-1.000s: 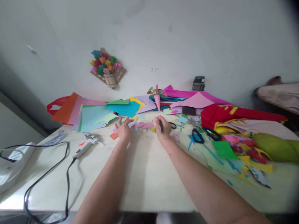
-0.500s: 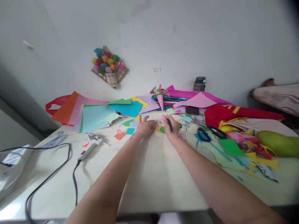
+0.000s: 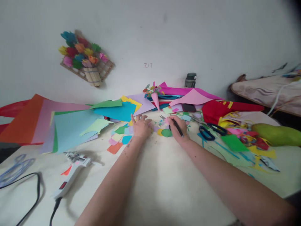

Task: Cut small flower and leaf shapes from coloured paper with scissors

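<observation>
My right hand is closed round a black pen and rests on the table among small paper cut-outs. A green paper circle lies just left of it. My left hand lies palm down with its fingers spread on the scraps, close beside the right hand. Small coloured paper squares are scattered to its left.
Large coloured paper sheets fan out at left. A white glue gun with a black cord lies front left. Dark-handled scissors, red cloth, paper offcuts and a green fruit crowd the right. A paper-flower plaque hangs on the wall.
My left hand moved right, toward the right hand, and now rests beside it. The camera has come closer and shifted left. The pen stays in my right hand.
</observation>
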Demonstrator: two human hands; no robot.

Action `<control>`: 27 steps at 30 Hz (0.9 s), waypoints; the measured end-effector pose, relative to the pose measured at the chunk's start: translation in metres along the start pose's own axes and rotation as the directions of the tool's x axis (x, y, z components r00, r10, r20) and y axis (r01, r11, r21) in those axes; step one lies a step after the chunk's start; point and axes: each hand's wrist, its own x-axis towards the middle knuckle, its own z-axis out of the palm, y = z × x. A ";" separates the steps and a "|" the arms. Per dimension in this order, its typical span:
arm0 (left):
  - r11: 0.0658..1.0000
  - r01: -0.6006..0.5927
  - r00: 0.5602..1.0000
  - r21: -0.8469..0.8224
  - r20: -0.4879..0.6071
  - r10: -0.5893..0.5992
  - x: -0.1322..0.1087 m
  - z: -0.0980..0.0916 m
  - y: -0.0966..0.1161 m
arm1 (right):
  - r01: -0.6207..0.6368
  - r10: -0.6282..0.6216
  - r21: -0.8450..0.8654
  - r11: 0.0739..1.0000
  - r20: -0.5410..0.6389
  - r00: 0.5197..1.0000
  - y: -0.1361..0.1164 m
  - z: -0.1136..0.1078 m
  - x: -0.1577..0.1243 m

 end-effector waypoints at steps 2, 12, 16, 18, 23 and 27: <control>0.999 0.010 0.998 -0.043 0.065 -0.007 0.004 0.002 0.007 | -0.002 0.002 0.003 1.000 -0.027 1.000 0.000 -0.004 0.005; 0.977 0.162 0.947 -0.135 0.301 -0.116 0.006 0.004 0.017 | 0.019 -0.016 0.029 0.999 -0.097 0.995 -0.003 -0.014 0.016; 0.968 0.210 0.959 -0.137 0.222 -0.177 0.002 0.008 0.013 | 0.013 -0.005 0.069 0.998 -0.114 0.993 -0.007 -0.018 0.018; 0.965 0.222 0.963 -0.137 0.189 -0.194 0.000 0.009 0.012 | 0.001 0.009 0.085 0.996 -0.123 0.992 -0.009 -0.020 0.019; 0.974 0.202 0.959 -0.105 0.224 -0.175 0.000 0.005 0.013 | -0.015 0.032 0.137 0.990 -0.128 0.991 -0.013 -0.025 0.021; 0.973 0.208 0.950 -0.100 0.257 -0.177 -0.001 0.005 0.016 | -0.033 0.053 0.155 0.987 -0.127 0.990 -0.014 -0.023 0.020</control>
